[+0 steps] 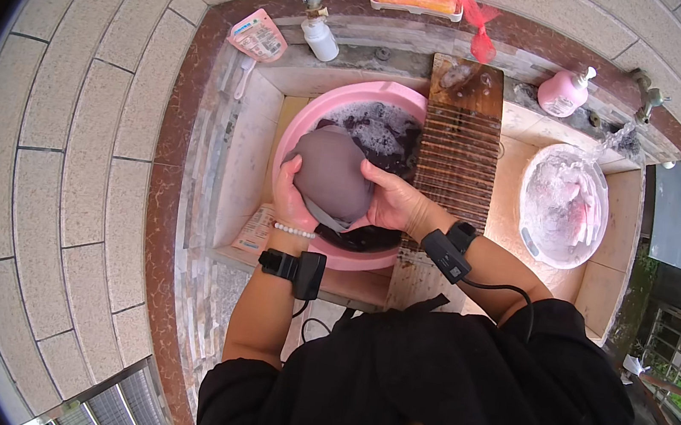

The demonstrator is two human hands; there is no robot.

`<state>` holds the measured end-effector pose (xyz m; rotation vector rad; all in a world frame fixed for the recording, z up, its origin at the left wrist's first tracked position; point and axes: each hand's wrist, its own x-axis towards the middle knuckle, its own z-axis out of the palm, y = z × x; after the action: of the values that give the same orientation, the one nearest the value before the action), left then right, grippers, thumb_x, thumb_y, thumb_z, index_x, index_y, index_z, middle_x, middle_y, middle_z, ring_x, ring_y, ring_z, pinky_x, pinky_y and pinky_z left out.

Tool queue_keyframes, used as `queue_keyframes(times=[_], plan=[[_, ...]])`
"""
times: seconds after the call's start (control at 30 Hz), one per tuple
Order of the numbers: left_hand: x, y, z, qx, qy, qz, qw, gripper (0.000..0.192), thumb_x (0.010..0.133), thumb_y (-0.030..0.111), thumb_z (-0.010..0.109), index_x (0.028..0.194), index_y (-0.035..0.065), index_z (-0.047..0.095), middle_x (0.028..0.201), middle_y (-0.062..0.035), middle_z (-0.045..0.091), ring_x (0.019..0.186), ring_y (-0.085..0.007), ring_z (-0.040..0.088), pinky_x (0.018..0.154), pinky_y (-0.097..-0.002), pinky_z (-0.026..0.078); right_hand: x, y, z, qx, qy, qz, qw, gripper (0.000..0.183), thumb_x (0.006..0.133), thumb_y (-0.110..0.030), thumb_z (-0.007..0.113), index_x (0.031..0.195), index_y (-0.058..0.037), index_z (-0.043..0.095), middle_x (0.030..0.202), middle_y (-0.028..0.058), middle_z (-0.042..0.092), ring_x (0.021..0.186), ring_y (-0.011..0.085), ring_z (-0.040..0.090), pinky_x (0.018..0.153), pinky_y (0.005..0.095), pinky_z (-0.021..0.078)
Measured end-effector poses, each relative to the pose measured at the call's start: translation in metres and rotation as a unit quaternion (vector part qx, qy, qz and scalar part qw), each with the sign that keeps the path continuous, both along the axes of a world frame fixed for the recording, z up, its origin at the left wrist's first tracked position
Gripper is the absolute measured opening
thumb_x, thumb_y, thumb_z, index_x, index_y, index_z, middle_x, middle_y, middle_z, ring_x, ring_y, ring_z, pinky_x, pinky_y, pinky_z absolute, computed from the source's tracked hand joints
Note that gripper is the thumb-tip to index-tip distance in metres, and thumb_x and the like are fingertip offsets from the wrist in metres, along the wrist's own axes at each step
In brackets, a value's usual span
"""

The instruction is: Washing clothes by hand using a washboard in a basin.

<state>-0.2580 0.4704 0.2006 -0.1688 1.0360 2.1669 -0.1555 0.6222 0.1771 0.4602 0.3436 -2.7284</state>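
Observation:
My left hand (295,199) and my right hand (392,200) hold a rounded grey-brown fabric item (334,170) between them, one at each side. Its domed face is turned up, and its exact kind is hard to tell. Beneath it is a round pink tub (388,92) holding dark, sudsy water (391,145), with dark fabric partly visible in it. A wet, ridged wooden washboard (459,144) leans across the tub's right side, close to my right hand. The underside of the fabric and some of my fingertips are hidden.
Water runs from a right-hand tap (654,99) into a white basin (524,201) containing pale pink cloth (581,218). Along the ledge stand a pink pump bottle (559,94), a pouch (259,36) and a brush (244,78). Red mesh (479,16) hangs from a soap tray (381,4).

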Motion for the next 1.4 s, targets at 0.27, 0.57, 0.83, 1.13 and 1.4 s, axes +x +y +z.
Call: queue_keyframes(times=[0.27, 0.57, 0.83, 1.13, 1.4], plan=[[-0.011, 0.000, -0.023, -0.244, 0.159, -0.202, 0.935, 0.034, 0.085, 0.016, 0.056, 0.114, -0.0003, 0.057, 0.108, -0.0067, 0.059, 0.099, -0.0156, 0.055, 0.083, -0.0294, 0.047, -0.008, -0.007, 0.020, 0.227, 0.059, 0.138, 0.962, 0.062, 0.078, -0.013, 0.076, 0.130, -0.0040, 0.045, 0.119, 0.0097, 0.056, 0.110, 0.0216, 0.057, 0.094, 0.0383, 0.0488], [-0.025, 0.014, 0.004, -0.098, 0.117, -0.282, 0.947, 0.048, 0.074, 0.009, 0.074, 0.118, 0.0055, 0.054, 0.106, -0.0076, 0.060, 0.096, -0.0172, 0.059, 0.085, -0.0315, 0.050, -0.015, -0.020, 0.004, 0.234, -0.023, 0.165, 0.958, 0.050, 0.070, -0.023, 0.076, 0.113, -0.0035, 0.058, 0.100, 0.0104, 0.064, 0.087, 0.0220, 0.064, 0.078, 0.0325, 0.0530], [-0.019, 0.033, -0.025, -0.357, 0.201, -0.166, 0.897, 0.025, 0.072, -0.001, 0.071, 0.093, 0.0036, 0.057, 0.081, -0.0053, 0.060, 0.076, -0.0146, 0.060, 0.067, -0.0285, 0.049, -0.029, -0.020, 0.015, 0.714, 0.016, 0.256, 0.652, 0.056, 0.064, -0.033, 0.075, 0.106, 0.0002, 0.062, 0.103, 0.0197, 0.066, 0.093, 0.0257, 0.065, 0.081, 0.0328, 0.0506], [-0.033, 0.023, 0.014, -0.109, 0.126, -0.118, 0.979, 0.019, 0.076, -0.004, 0.063, 0.090, 0.0050, 0.054, 0.082, -0.0039, 0.058, 0.078, -0.0130, 0.057, 0.074, -0.0270, 0.049, -0.002, 0.017, -0.013, 0.082, 0.124, 0.079, 0.986, 0.077, 0.082, -0.050, 0.067, 0.137, -0.0027, 0.039, 0.128, 0.0200, 0.052, 0.112, 0.0347, 0.057, 0.089, 0.0506, 0.0496], [-0.022, 0.028, 0.072, -0.085, 0.238, -0.342, 0.905, 0.021, 0.080, 0.001, 0.062, 0.101, 0.0036, 0.062, 0.107, -0.0118, 0.064, 0.093, -0.0173, 0.059, 0.088, -0.0300, 0.048, -0.001, -0.004, 0.014, 0.049, 0.180, 0.136, 0.973, 0.050, 0.086, -0.034, 0.068, 0.121, -0.0020, 0.051, 0.107, 0.0141, 0.060, 0.083, 0.0215, 0.063, 0.051, 0.0283, 0.0503]])
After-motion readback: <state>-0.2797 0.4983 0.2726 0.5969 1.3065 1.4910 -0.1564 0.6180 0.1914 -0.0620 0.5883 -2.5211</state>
